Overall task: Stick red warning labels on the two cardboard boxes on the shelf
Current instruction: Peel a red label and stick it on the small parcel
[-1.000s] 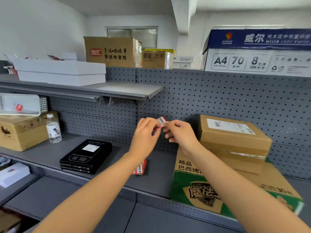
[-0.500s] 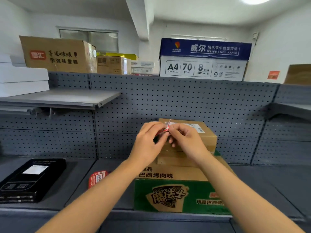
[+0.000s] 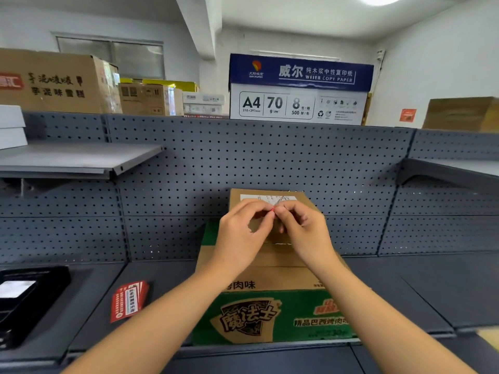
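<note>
Two cardboard boxes are stacked on the grey shelf [image 3: 167, 282]: a small plain brown box [image 3: 302, 197] with a white shipping label on top of a larger green-and-brown printed box [image 3: 270, 314]. My left hand [image 3: 243, 233] and my right hand [image 3: 305, 230] meet in front of the small box. Both pinch one red warning label [image 3: 273, 210], seen edge-on between the fingertips. A stack of red warning labels [image 3: 128, 300] lies on the shelf left of the lower box.
A black flat box [image 3: 24, 300] lies at the far left of the shelf. The grey pegboard [image 3: 270, 157] backs the shelf, and a higher shelf [image 3: 81, 160] juts out at upper left. Paper and cardboard cartons [image 3: 297, 87] stand on top.
The view swung right, so the stacked boxes now sit straight ahead. My hands stayed together on the red label, which turned edge-on, now in front of the small box.
</note>
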A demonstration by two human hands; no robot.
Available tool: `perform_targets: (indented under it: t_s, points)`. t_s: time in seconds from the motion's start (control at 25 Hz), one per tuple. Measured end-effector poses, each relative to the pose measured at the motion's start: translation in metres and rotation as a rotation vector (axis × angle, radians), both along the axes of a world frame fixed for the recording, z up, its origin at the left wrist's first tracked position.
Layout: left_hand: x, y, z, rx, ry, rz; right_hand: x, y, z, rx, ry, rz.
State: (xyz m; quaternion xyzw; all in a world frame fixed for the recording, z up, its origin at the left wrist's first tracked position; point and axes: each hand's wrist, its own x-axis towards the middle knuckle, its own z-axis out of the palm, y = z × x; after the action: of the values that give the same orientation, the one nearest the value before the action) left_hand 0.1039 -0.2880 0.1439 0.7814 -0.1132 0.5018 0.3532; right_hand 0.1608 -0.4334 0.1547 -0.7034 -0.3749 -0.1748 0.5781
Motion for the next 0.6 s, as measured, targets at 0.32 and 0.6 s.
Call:
perform_targets:
  t_s: [0.32, 0.6]
  points:
    - [-0.0011, -0.0018, 0.0001, -0.096, 0.016, 0.001, 0.0034, 0.0065, -0.0075, 0.015, -0.234, -0.125]
    - [-0.0049, -0.0019, 0.0037, -0.317, 0.171, -0.143, 0.0062, 0.0073, -0.0092, 0.002, -0.322, -0.172]
